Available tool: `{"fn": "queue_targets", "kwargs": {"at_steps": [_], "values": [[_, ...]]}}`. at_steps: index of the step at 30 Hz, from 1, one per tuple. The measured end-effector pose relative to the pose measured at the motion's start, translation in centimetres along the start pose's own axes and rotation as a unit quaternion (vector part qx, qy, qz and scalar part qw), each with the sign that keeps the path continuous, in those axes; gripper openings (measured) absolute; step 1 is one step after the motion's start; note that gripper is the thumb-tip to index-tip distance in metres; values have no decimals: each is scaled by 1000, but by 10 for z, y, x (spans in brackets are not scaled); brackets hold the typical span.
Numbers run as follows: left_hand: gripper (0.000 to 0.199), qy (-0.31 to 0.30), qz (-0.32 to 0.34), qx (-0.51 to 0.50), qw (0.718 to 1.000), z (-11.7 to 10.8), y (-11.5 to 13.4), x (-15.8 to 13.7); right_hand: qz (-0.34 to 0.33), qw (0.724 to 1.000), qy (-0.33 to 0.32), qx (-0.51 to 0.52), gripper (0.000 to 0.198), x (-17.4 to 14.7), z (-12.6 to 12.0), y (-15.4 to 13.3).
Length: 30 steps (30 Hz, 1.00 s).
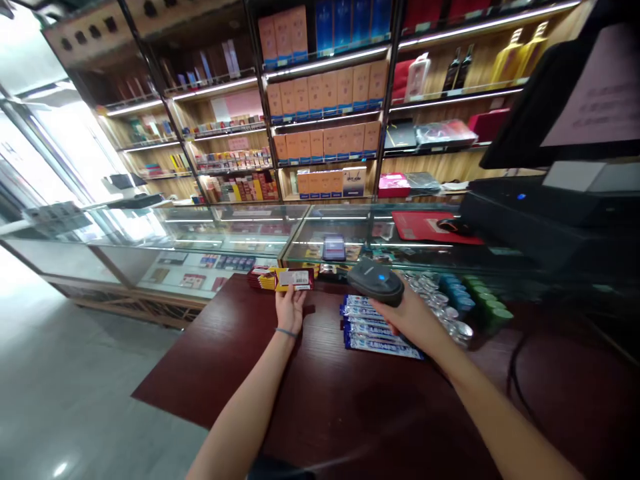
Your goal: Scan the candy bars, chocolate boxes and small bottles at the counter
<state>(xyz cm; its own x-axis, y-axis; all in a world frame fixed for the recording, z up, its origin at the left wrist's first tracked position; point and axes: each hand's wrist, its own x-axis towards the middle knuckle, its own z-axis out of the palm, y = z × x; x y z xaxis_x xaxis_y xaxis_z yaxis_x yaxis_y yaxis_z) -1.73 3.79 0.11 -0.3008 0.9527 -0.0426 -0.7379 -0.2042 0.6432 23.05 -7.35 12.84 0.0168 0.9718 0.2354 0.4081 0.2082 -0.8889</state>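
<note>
My left hand (291,311) is closed on a flat red and yellow packet (295,279), whose barcode side faces me. Just left of it, more red and yellow packets (261,279) lie stacked on the dark wooden counter (225,347). In my right hand (407,313) is a black barcode scanner (376,280) with a small blue light on top, its head angled to the left. Below the scanner lie several blue and white wrapped sticks (377,337) in a row. The scanner hides part of them.
Silver-topped containers (434,297), blue cans (456,293) and green cans (485,303) stand at the right. Behind are a glass display case (330,217) and a small screen device (334,247). A monitor (525,100) looms at the right; a black cable (514,373) crosses the counter.
</note>
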Motion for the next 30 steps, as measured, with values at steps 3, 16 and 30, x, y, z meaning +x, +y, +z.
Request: {"fn": "queue_targets", "kwargs": {"at_steps": [3,16,30], "values": [[24,18,-7,-31,999,-2,0,2,-6,997,-61,-37,50,-2,22,6],[16,20,-16,-49,998,-9,-5,8,1,986,-105,-133,40,-1,37,29],[34,61,39,13,997,-2,3,5,47,984,-113,-125,39,-5,24,0]]}}
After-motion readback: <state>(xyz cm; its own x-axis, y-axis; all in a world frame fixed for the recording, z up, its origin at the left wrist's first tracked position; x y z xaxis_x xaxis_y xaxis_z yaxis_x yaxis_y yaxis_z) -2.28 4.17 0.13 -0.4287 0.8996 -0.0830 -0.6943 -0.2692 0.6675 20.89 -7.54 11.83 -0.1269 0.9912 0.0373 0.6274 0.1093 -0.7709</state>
